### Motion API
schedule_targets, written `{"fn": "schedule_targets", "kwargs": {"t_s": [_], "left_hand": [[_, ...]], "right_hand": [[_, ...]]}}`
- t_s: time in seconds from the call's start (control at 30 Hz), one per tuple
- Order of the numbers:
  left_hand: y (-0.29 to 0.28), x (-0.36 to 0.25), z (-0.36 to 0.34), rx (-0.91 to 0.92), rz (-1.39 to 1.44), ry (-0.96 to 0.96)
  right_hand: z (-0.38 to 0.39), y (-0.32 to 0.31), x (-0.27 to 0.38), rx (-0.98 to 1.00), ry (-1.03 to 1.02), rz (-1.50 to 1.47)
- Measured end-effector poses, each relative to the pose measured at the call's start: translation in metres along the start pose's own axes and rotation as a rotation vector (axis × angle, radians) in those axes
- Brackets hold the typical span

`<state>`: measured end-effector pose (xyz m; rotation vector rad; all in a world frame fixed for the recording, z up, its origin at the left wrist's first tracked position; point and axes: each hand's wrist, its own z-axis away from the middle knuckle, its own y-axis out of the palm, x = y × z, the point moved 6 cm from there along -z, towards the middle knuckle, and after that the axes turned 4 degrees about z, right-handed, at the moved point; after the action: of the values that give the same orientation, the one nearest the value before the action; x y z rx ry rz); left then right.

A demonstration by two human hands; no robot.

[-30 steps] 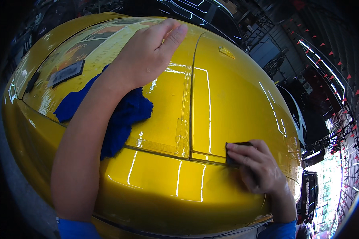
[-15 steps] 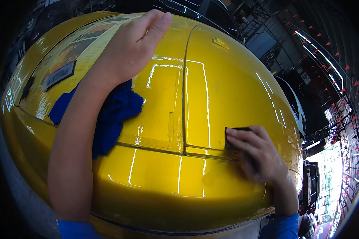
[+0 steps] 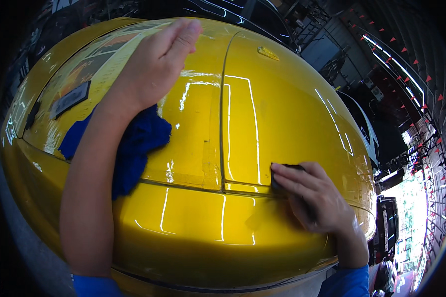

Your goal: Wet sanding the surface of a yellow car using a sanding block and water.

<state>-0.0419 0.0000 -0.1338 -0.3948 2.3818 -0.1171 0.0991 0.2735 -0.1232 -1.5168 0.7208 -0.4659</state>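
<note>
Right fingers (image 3: 295,175) shifted left, extended over pad (image 3: 276,184)

A dark, glossy vehicle (image 3: 252,21) occupies the top centre of the frame. A grey panel (image 3: 318,47) stands at the upper right, among dark equipment. Red triangular pennants (image 3: 428,78) run in lines down the right side. Strip lights (image 3: 392,59), lit white, are located inward of the pennants. Part of another vehicle (image 3: 370,131), dark with a pale edge, is visible right of centre. A bright opening (image 3: 412,208) is situated at the lower right. Grey floor (image 3: 34,252) shows at the lower left.
</note>
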Motion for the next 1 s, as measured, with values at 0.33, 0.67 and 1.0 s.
{"fn": "schedule_targets", "kwargs": {"t_s": [0.33,0.67,1.0], "left_hand": [[0.007,-0.004,-0.002,0.044,0.067,-0.009],[0.007,0.002,-0.003,0.061,0.06,-0.081],[-0.003,0.002,-0.004,0.044,0.025,-0.091]], "right_hand": [[-0.009,-0.001,-0.016,-0.017,0.024,-0.053],[0.001,0.001,-0.006,-0.032,0.019,-0.058],[-0.012,0.001,-0.014,-0.068,0.011,-0.067]]}}
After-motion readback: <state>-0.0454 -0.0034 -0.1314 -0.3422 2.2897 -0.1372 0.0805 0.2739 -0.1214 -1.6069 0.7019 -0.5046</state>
